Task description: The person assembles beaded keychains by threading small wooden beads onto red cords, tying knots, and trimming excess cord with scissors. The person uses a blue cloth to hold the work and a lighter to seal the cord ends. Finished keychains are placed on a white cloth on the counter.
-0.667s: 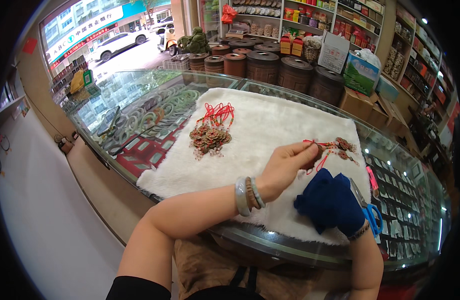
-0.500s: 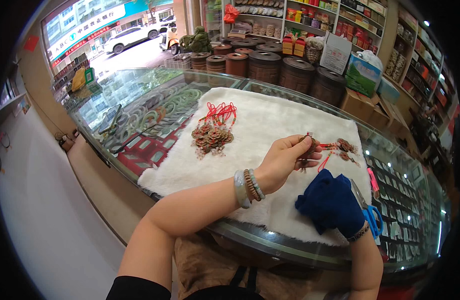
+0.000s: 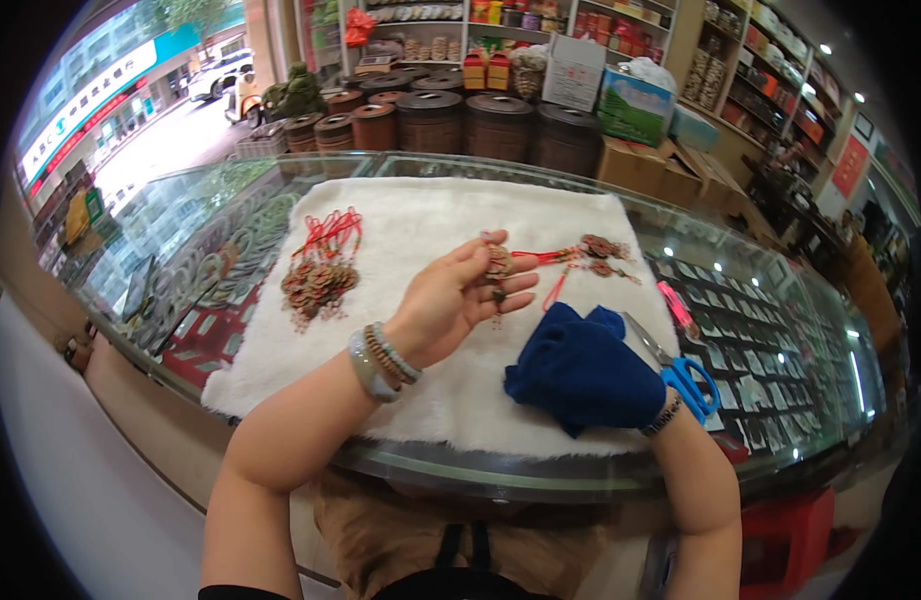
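My left hand (image 3: 442,302), with a bangle and beaded bracelets at its wrist, pinches a coin charm (image 3: 498,262) between thumb and fingers, the other fingers stretched out. Dark blue cloth (image 3: 580,370) covers my right hand as far as the bracelet (image 3: 664,412), so its fingers are hidden. On the left of the white fur mat (image 3: 430,215) lies a heap of bronze-coloured coin charms (image 3: 318,288) with red cords (image 3: 332,230). A few more charms (image 3: 602,247) with red cords lie at the right, beyond the cloth.
Blue-handled scissors (image 3: 688,385) lie beside the cloth at the mat's right edge, near a pink tool (image 3: 677,308). The mat rests on a glass display counter (image 3: 770,270) holding bangles (image 3: 245,250) and small packets. Brown lidded jars (image 3: 430,122) and cardboard boxes (image 3: 635,168) stand behind it.
The view has swung right, so the scene sits further left. My left hand has turned and its fingers have opened out somewhat, showing more of the coin charm. The cloth still covers my right hand.
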Demonstrator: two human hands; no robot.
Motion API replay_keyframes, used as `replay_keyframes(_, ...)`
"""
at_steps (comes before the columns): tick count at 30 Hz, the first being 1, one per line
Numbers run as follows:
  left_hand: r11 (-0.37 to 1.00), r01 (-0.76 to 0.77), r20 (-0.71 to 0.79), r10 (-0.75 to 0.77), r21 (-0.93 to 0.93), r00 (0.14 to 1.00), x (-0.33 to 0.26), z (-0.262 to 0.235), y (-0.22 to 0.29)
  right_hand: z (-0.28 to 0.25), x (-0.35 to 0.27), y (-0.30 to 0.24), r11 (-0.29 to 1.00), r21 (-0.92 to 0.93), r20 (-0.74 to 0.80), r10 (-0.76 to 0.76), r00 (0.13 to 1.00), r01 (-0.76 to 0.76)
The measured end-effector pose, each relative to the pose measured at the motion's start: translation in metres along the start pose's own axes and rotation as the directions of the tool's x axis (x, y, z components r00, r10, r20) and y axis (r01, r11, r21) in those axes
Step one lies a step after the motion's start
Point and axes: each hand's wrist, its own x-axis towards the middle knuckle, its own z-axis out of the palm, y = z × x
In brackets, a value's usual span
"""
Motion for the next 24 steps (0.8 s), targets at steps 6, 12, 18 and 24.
replay_keyframes(6,1.0,-0.002,-0.012,0.002,0.023,1.0,-0.0001,0.0001,0.0032,-0.0026,0.0018,-0.0026,0.997,-0.078,0.062,0.013,0.998,-0.008)
replay_keyframes(12,1.0,0.03,0.012,-0.03,0.01,0.999,-0.0012,-0.0004,0.0044,-0.0005,0.0003,-0.0011,0.998,-0.055,-0.016,-0.01,1.0,0.009)
replay_keyframes(18,0.983,0.041,0.007,-0.043,0.179,0.999,-0.0052,0.0006,0.0049,0.0012,-0.0001,-0.0018,0.994,-0.112,0.03,0.012,0.999,-0.009)
replay_keyframes(24,0.978,0.043,0.02,-0.048,0.203,0.999,-0.0054,-0.0004,0.0058,0.0013,0.0001,-0.001,0.986,-0.163,0.097,0.041,0.994,-0.025)
